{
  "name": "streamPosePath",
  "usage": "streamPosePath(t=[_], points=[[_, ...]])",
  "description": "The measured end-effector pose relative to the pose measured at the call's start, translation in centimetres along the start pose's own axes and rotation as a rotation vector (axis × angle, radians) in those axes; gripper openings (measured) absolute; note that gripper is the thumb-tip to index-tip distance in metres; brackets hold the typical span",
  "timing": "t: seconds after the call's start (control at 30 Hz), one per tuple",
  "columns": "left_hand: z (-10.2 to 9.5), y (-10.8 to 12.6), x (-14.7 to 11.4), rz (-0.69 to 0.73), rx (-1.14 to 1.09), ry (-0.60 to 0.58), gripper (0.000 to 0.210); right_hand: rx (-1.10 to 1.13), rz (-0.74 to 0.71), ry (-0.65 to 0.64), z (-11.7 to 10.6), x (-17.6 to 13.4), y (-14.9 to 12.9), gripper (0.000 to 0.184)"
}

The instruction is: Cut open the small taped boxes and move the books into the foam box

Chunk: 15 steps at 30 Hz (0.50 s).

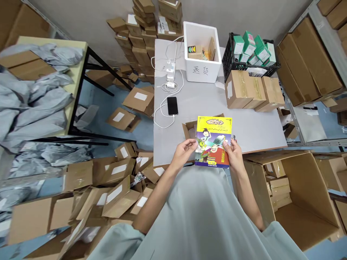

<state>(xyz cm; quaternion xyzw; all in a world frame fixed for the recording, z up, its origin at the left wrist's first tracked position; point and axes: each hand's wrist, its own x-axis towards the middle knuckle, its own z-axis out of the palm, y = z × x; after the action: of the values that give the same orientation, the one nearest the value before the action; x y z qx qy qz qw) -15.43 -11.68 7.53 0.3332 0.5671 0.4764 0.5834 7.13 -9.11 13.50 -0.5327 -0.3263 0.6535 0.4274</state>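
A colourful children's book [214, 142] with a yellow top and cartoon figures faces up in front of my body, at the table's near edge. My left hand [187, 151] pinches its left edge, and my right hand [232, 153] grips the opposite edge with the thumb on the cover. Behind the book, a small open cardboard box [187, 130] rests on the grey table [200, 99], mostly hidden by it. A black phone [172, 105] on a white cable lies farther left.
At the table's back stand a white foam box [203, 70], a black crate [229, 63] of green boxes and several brown cartons [240, 88]. A large open carton [306, 216] is at my right. Opened boxes [119, 195] pile up on the left floor, beside a side table with grey bags [40, 104].
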Motion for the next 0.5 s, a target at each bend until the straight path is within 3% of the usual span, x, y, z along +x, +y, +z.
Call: streamPosePath(t=[0.13, 0.3, 0.5], points=[[0.1, 1.3, -0.5, 0.039, -0.01, 0.028, 0.063, -0.035, -0.078, 0.002, 0.5, -1.2, -1.2, 0.049], [-0.2, 3.0, -1.1, 0.08, -0.02, -0.048, 0.064, -0.023, -0.093, 0.006, 0.6, -2.0, -1.7, 0.052], [-0.2, 2.8, -1.0, 0.087, -0.096, -0.086, 0.062, 0.021, -0.064, -0.045, 0.0, -1.6, -1.5, 0.056]])
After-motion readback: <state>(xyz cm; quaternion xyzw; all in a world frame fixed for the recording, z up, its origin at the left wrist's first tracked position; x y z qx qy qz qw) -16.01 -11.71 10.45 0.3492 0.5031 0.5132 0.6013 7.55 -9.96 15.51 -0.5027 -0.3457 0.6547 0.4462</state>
